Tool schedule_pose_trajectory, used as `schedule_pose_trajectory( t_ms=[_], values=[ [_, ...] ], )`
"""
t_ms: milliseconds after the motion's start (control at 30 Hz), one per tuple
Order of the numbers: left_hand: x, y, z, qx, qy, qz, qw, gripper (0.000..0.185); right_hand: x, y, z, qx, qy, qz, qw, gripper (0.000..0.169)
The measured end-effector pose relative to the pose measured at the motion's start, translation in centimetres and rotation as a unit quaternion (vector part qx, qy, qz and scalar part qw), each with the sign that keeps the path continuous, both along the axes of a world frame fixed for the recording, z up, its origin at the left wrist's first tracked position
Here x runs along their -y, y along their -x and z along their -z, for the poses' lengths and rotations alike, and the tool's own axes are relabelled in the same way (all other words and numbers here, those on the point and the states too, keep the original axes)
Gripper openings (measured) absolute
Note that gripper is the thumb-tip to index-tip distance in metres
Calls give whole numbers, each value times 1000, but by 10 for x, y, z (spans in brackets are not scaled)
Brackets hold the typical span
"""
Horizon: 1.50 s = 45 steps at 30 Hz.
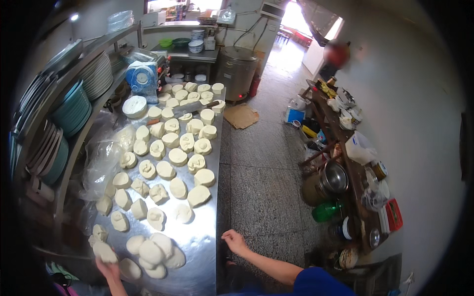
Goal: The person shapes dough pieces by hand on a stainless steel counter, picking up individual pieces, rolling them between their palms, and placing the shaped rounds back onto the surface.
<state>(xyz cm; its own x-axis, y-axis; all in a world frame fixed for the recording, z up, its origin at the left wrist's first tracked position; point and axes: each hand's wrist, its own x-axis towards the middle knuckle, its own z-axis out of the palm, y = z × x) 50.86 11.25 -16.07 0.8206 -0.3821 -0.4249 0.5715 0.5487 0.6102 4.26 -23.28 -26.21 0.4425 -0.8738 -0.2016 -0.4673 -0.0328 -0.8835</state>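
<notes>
At the near left of the steel table (202, 259), my left hand (108, 269) grips a pale dough piece (104, 252). Another dough lump (99, 232) lies just beyond it. Flattened dough rounds (152, 252) are heaped to the right of this hand, and a single round (130, 268) rests close by. My right hand (235, 242) hangs beside the table's right edge, fingers curled, with nothing visible in it. Many cut dough pieces (177, 157) cover the tabletop. A cleaver (188, 108) lies across several of them at the far end.
A blue dial scale (142, 78) and a white bowl of flour (134, 106) stand at the far left. Plastic bags (102, 162) lie along the left side, below a rack of plates (97, 72). Rightward, a cluttered wooden bench (348, 144) lines the wall, with a metal pot (334, 177) beside it.
</notes>
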Motion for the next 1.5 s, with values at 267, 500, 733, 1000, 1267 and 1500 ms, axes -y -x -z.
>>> schedule_pose_trajectory(
  t_ms=[267, 500, 733, 1000, 1267, 1500],
  values=[
    [63, 243, -9, -76, -146, 127, 978, 65, 22, -81, -50, 86, -493, -152, 853, 26],
    [193, 261, -19, 583, -323, 368, 648, 78, 29, -105, -95, 35, -309, -199, 929, 30],
    [206, 272, 37, 583, -451, 246, 629, 76, 43, -116, -52, 12, 60, -325, 944, 23],
    [234, 353, 69, 120, -552, 9, 825, 53, 1, -233, -28, -27, 232, -581, 780, 15],
    [265, 318, 62, 15, -599, -34, 800, 47, 7, -253, -16, -27, 225, -608, 761, 12],
    [283, 321, 74, 110, -673, -53, 729, 39, 23, -244, -26, -133, 32, -634, 761, 25]
  ],
)
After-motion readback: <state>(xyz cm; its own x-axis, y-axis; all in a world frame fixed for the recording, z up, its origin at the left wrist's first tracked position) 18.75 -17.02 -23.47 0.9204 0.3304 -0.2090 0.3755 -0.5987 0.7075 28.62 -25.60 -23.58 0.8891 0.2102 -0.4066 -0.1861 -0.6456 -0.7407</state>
